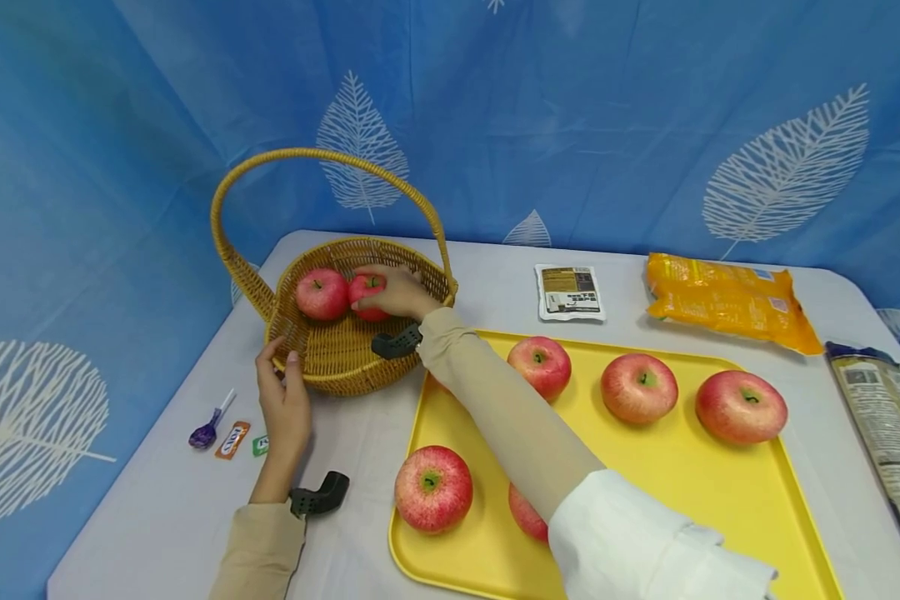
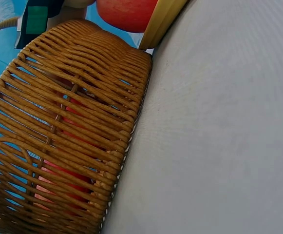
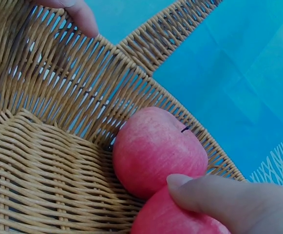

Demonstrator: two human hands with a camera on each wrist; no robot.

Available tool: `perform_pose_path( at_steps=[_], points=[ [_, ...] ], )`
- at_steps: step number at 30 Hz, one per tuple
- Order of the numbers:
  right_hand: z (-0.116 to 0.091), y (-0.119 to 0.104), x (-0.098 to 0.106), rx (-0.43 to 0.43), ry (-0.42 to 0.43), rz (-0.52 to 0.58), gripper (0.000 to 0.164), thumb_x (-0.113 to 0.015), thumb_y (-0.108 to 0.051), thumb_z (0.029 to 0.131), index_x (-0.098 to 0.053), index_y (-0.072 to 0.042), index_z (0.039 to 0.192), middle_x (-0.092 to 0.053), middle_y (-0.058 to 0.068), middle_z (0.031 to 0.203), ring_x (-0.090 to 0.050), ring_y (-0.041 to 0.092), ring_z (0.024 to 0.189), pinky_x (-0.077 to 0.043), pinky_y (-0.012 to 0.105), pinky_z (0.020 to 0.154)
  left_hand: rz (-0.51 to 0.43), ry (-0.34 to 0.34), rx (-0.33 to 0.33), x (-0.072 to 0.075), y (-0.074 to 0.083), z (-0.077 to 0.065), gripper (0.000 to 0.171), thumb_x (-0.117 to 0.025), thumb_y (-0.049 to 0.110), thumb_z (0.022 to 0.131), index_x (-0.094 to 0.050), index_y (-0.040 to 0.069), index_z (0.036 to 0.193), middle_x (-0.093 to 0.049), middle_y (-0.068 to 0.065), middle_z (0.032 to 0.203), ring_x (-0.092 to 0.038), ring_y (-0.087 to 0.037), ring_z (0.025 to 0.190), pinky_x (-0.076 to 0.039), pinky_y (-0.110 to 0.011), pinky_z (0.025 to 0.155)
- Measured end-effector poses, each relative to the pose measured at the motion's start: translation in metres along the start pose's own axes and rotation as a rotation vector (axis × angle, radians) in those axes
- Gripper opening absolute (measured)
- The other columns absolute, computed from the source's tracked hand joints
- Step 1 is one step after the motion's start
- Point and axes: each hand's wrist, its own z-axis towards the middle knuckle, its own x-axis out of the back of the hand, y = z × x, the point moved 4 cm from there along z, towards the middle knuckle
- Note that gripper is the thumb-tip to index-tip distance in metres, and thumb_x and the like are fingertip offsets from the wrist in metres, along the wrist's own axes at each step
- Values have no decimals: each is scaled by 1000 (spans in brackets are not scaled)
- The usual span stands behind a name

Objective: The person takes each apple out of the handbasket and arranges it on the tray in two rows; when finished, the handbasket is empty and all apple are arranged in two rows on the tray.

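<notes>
A wicker basket [image 1: 345, 367] with a tall arched handle stands at the back left. Inside it, one red apple [image 1: 321, 293] lies against the far left wall. Beside that apple my right hand [image 1: 401, 292] holds a second apple [image 1: 358, 292], the thumb [image 3: 199, 192] across its side; the two apples touch in the right wrist view. My left hand [image 1: 285, 408] grips the basket's near left rim, fingertips over the edge. In the left wrist view the basket's woven side [image 2: 73, 122] fills the left half, with red showing through the gaps.
A yellow tray [image 1: 720, 500] with several apples [image 1: 433, 489] lies under my right forearm. Left of my left hand are a purple lollipop [image 1: 204, 432] and small wrapped candies [image 1: 232, 440]. Behind the tray lie a white packet [image 1: 570, 292] and an orange bag [image 1: 727, 300]; another packet [image 1: 881, 425] lies far right.
</notes>
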Motion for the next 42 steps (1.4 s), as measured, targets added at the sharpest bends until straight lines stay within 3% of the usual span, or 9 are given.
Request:
perform_pose_path(
  at_steps=[3,6,15,23,32,42],
  points=[
    [0,2,-1,-16,-5,13,63,-70,-36,76,-45,-28,133,-39,0,142,-22,27,135,-14,47,109,-6,-3,3,0,11,-5,40,-34,16,97,-31,-3,133,-29,-22,141,-26,-33,131,-22,-53,103],
    [-1,4,-2,-30,-11,36,64,-71,-36,75,-46,-29,132,-38,-1,142,-22,27,135,-17,47,108,-7,-7,5,0,11,-6,41,-34,17,97,-32,-3,133,-29,-21,141,-26,-32,132,-22,-53,103],
    [-3,6,0,-6,-20,140,65,-72,-31,74,-47,-22,133,-41,-1,140,-35,19,129,-37,36,100,10,-6,4,-4,-25,5,41,-33,20,98,-32,4,135,-29,-16,143,-26,-30,132,-23,-52,103],
    [-3,7,2,17,-26,183,65,-70,-34,76,-44,-23,134,-40,-3,141,-36,16,129,-36,34,102,17,2,-11,-4,-26,4,44,-34,30,97,-33,7,135,-31,-12,142,-29,-24,129,-25,-47,101],
    [-7,4,2,23,-56,309,65,-70,-35,76,-43,-26,134,-38,-5,142,-38,16,127,-39,32,98,28,20,1,-3,-28,6,44,-34,31,97,-33,8,134,-34,-11,140,-35,-20,117,-27,-38,92],
    [-14,1,6,20,-88,337,63,-70,-34,76,-44,-30,133,-38,-6,141,-41,17,125,-37,34,100,21,20,-7,-3,-27,7,44,-33,30,97,-33,7,135,-33,-12,141,-34,-22,123,-27,-42,97]
  ],
)
